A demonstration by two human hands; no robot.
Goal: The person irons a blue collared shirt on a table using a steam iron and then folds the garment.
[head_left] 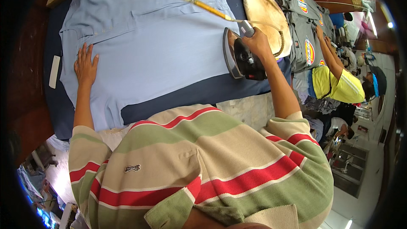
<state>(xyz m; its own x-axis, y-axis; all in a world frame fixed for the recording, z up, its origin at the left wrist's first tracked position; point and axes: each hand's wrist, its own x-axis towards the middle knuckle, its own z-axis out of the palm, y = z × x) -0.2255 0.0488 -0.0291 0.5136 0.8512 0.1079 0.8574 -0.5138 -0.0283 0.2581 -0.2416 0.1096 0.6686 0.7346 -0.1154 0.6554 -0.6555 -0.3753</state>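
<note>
Head view:
Garment: a pale blue cotton work shirt [148,46] lies spread flat on the dark navy padded ironing board [199,91].
Left hand: the left hand [86,65] rests palm down on the shirt's left part, fingers spread, holding the cloth taut.
Right hand: the right hand [257,42] has its fingers wrapped tight round the handle of a black and silver steam iron [241,57] at the shirt's right edge.
Beside the shirt: a scorched tan pad [263,10] and a stack of grey shirts [296,21] lie to its right.
Doing it well: keep the flat hand well apart from the iron, cloth smooth between them.
</note>
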